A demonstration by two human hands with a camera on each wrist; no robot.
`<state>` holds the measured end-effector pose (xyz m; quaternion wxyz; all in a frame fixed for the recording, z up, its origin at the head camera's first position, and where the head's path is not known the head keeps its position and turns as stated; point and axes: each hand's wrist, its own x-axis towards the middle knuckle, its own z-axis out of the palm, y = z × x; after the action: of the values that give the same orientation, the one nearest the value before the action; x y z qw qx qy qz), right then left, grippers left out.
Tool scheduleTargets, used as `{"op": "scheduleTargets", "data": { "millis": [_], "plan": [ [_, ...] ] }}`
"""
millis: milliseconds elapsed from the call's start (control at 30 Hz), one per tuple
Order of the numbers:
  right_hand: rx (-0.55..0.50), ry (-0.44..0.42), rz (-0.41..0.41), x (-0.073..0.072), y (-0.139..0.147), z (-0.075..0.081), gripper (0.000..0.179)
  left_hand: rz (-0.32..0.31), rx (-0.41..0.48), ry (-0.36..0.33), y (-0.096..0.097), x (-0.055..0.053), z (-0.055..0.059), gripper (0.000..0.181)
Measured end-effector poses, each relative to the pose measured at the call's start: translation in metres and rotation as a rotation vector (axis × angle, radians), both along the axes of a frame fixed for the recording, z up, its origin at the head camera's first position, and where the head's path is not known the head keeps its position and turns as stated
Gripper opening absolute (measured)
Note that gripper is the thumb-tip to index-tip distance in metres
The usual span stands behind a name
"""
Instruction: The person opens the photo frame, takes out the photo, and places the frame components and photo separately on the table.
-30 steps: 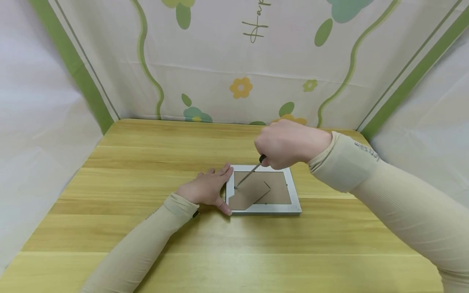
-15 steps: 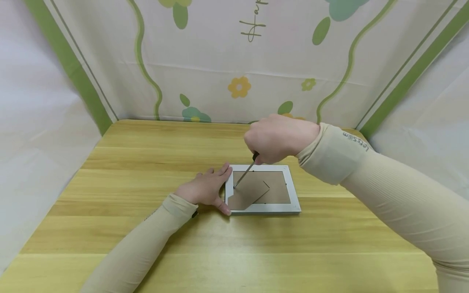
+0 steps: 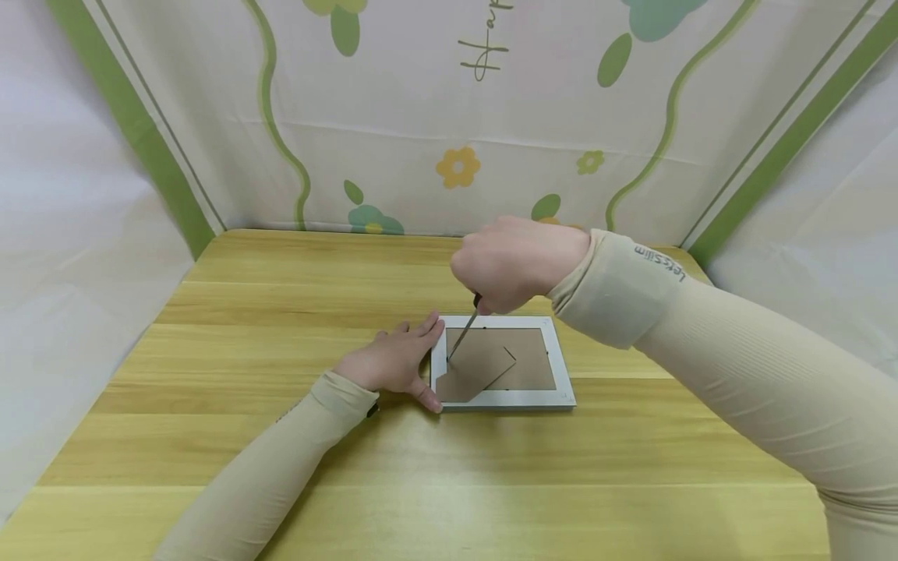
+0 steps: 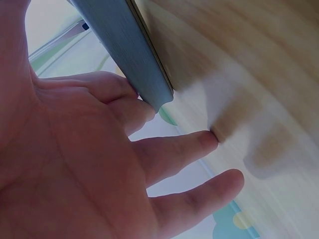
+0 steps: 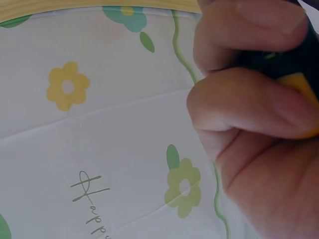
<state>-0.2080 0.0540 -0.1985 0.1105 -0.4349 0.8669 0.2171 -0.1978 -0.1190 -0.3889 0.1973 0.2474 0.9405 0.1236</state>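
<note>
A picture frame point(image 3: 519, 399) lies face down on the wooden table, its brown backing board point(image 3: 533, 343) and white border showing. My left hand point(image 3: 394, 360) is spread against the frame's left side, thumb at the near corner and fingers at the far one. In the left wrist view the frame's grey edge point(image 4: 122, 47) meets the fingers, two of which stretch out over the table. My right hand point(image 3: 521, 263) grips a screwdriver point(image 3: 463, 338) above the frame. Its dark and yellow handle point(image 5: 299, 82) is mostly inside the fist. The slanting shaft's tip is at a small black tab on the backing's left edge.
The wooden table point(image 3: 281, 288) reaches back to a white cloth point(image 3: 393, 101) printed with flowers and green vines. White sheets point(image 3: 77, 234) hang at both sides. A folding stand outline point(image 3: 501, 375) is cut into the backing board.
My right hand has shifted left, bringing the screwdriver's shaft more upright while its tip stays at the tab. The left hand and picture frame keep their places.
</note>
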Motion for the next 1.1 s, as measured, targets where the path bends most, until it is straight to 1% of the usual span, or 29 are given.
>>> {"op": "scheduleTargets", "data": {
  "millis": [300, 433, 567, 633, 733, 800, 867, 900, 1000, 1100],
  "plan": [
    [0.049, 0.0, -0.012, 0.001, -0.01, 0.001, 0.017, -0.001, 0.007, -0.008, 0.0, 0.0, 0.002, 0.131],
    [0.045, -0.013, -0.015, 0.0, -0.007, 0.001, 0.019, -0.003, 0.005, -0.005, -0.001, 0.0, 0.002, 0.131],
    [-0.01, -0.059, -0.031, -0.004, 0.01, 0.002, 0.023, -0.008, 0.001, 0.003, -0.001, 0.0, 0.002, 0.131],
    [-0.064, -0.079, -0.049, -0.005, 0.024, 0.003, 0.024, -0.006, 0.003, 0.001, -0.001, 0.001, 0.002, 0.131],
    [-0.177, -0.071, -0.035, -0.008, 0.053, -0.002, 0.02, 0.0, 0.004, -0.007, 0.0, 0.002, 0.002, 0.131],
    [-0.264, -0.051, -0.037, -0.008, 0.077, -0.011, 0.013, 0.005, 0.005, -0.013, 0.0, 0.002, 0.002, 0.131],
    [-0.365, -0.047, -0.028, -0.009, 0.102, -0.027, 0.005, 0.004, 0.004, -0.013, -0.001, 0.002, 0.002, 0.131],
    [-0.414, -0.052, -0.039, -0.009, 0.114, -0.037, 0.004, 0.003, 0.004, -0.013, -0.002, 0.002, 0.001, 0.131],
    [-0.533, -0.083, -0.078, -0.007, 0.146, -0.07, 0.009, -0.001, 0.007, -0.008, -0.004, 0.002, 0.001, 0.132],
    [-0.606, -0.1, -0.1, -0.005, 0.166, -0.101, 0.011, 0.007, 0.017, -0.013, -0.008, 0.003, 0.002, 0.131]
  ]
}}
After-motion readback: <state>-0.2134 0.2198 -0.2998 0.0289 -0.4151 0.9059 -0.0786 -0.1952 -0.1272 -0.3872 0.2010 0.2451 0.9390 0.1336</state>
